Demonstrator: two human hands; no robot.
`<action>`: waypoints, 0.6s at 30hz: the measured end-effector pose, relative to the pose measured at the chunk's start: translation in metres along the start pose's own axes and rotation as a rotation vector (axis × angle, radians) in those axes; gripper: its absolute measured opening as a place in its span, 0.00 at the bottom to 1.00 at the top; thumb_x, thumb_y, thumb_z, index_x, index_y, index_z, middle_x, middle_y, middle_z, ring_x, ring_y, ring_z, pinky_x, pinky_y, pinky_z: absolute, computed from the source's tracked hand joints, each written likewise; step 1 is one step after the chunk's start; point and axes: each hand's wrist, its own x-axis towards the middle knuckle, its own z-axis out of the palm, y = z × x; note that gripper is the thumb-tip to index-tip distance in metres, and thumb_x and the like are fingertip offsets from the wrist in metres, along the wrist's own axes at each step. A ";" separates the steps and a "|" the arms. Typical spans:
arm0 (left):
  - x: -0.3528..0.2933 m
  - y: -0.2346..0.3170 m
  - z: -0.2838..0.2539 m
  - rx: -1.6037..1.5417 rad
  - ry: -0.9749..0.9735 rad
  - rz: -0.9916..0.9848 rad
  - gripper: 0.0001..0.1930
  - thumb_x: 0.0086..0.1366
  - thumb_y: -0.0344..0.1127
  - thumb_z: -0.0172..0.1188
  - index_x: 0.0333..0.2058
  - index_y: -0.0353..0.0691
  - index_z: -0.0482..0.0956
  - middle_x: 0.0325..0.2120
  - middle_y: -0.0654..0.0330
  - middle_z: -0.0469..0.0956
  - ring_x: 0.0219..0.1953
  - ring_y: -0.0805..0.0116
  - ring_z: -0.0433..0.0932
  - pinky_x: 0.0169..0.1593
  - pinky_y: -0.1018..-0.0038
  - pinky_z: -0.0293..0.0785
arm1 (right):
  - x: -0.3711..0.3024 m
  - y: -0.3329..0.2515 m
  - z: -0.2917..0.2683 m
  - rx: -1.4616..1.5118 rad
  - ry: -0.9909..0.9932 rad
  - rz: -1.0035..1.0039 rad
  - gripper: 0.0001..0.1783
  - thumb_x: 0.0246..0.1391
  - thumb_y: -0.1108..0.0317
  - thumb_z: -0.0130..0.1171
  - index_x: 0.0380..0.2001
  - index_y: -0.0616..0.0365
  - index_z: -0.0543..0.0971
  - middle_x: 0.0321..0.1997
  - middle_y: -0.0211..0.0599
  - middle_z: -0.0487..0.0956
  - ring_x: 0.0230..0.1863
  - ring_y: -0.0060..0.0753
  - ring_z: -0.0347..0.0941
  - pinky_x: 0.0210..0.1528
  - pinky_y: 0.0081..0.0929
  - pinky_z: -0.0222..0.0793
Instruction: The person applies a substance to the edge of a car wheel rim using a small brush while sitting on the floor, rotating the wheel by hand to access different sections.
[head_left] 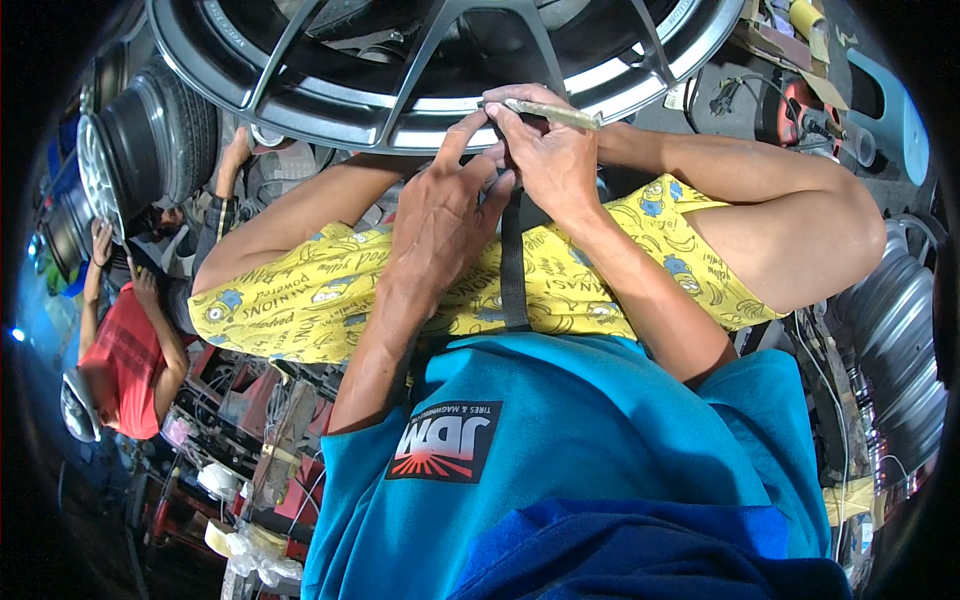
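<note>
A large grey alloy wheel rim (400, 110) lies in front of me, above my knees in yellow patterned shorts (320, 290). My right hand (550, 155) grips a thin pale stick-like tool (555, 112) held sideways against the rim's lip. My left hand (445, 215) is pressed against the right one, its index finger reaching up to the rim and its thumb pinching the top of a black strap (513, 270). The strap hangs down between my legs. What lies under the fingertips is hidden.
A person in a red shirt (125, 360) works at the left beside tyred wheels (150, 150); another person's hand (236, 150) rests near them. A shiny metal rim (895, 340) stands at the right. Cables and red tools (800, 105) lie at the top right, clutter at the lower left.
</note>
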 end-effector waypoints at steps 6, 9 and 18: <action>-0.001 0.000 0.003 0.001 0.021 -0.005 0.16 0.68 0.36 0.67 0.51 0.36 0.87 0.67 0.52 0.74 0.48 0.45 0.86 0.51 0.53 0.83 | 0.006 0.010 -0.001 -0.112 0.015 -0.105 0.08 0.66 0.70 0.64 0.42 0.61 0.87 0.32 0.37 0.88 0.29 0.25 0.88 0.28 0.22 0.78; 0.000 0.001 0.001 -0.006 0.002 -0.026 0.16 0.68 0.36 0.67 0.51 0.36 0.87 0.67 0.52 0.74 0.48 0.44 0.86 0.51 0.53 0.83 | 0.004 0.000 0.000 -0.101 0.030 -0.025 0.07 0.66 0.70 0.65 0.43 0.61 0.87 0.30 0.36 0.88 0.28 0.25 0.88 0.27 0.22 0.78; 0.000 -0.002 0.004 0.054 0.041 0.052 0.13 0.69 0.35 0.67 0.47 0.34 0.85 0.67 0.55 0.70 0.40 0.49 0.88 0.48 0.55 0.85 | 0.002 0.003 0.009 0.013 0.134 -0.047 0.08 0.65 0.72 0.66 0.43 0.64 0.86 0.27 0.35 0.87 0.25 0.27 0.88 0.25 0.22 0.77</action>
